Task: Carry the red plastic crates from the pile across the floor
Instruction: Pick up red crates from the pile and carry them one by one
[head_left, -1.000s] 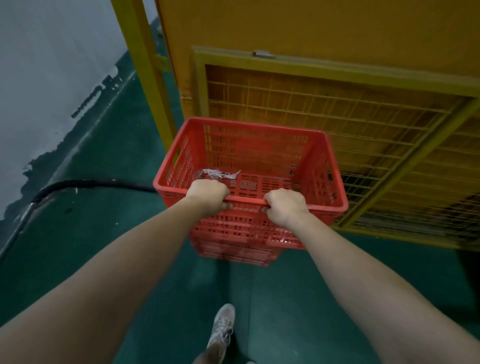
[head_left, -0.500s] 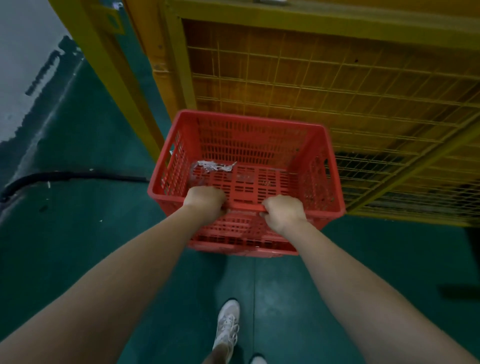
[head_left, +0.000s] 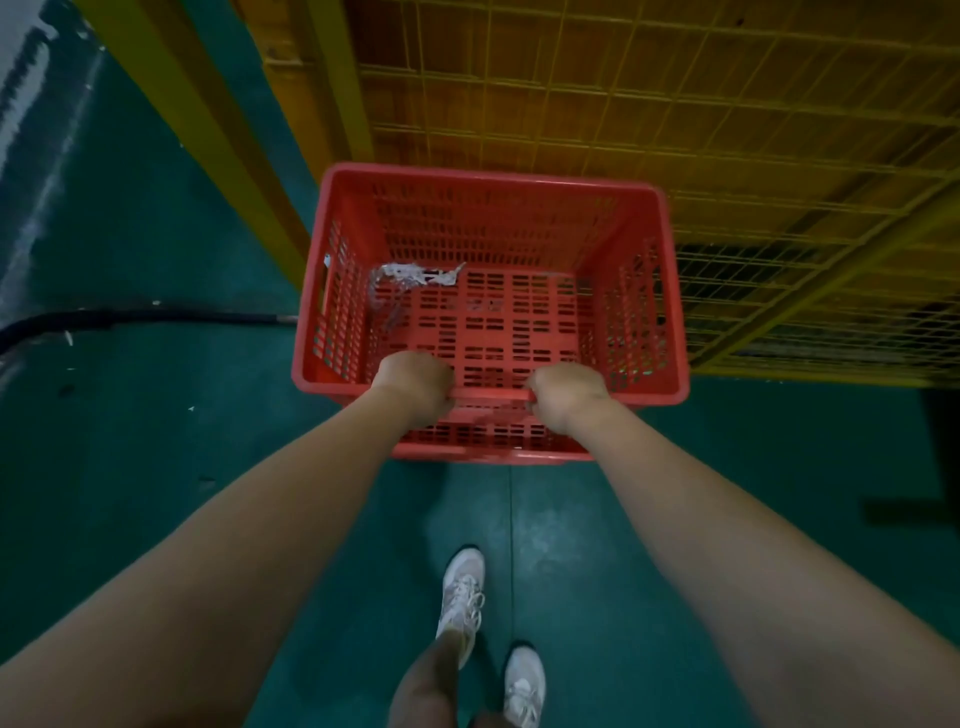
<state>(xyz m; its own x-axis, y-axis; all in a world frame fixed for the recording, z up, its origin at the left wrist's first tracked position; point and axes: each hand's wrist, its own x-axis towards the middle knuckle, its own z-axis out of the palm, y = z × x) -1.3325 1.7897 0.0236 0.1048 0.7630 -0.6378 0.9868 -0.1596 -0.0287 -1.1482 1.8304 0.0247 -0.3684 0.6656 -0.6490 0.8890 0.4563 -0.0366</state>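
**Two hands on the near rim as the crate comes in against the cage**

Both hands keep the hold they had a second ago. The left hand (head_left: 413, 382) and right hand (head_left: 566, 395) are curled over the near rim of the red plastic crate (head_left: 488, 223), knuckles up and a short stretch of rim bare between them. What has changed is the setting. The view now looks more steeply down, the top frame of the yellow wire-mesh cage (head_left: 675, 104) has slid out of sight, and both shoes (head_left: 462, 592) now show on the green floor (head_left: 130, 467). The crate sits lower and closer in, with its far rim just beside the mesh. This looks like the end of a carry, with the crate about to be set down, though whether its base already touches the floor cannot be told.

Inside, the crate holds only a crumpled white scrap (head_left: 415, 273) in the far left corner.

Room is tight ahead and on the right, where the mesh runs along the crate's far and right sides. On the left, a yellow post (head_left: 208, 130) slants close to the far corner, and a black hose (head_left: 156, 317) lies across the floor up to the crate's left wall. Open floor lies behind, around the feet, so backing out looks like the easiest way clear.
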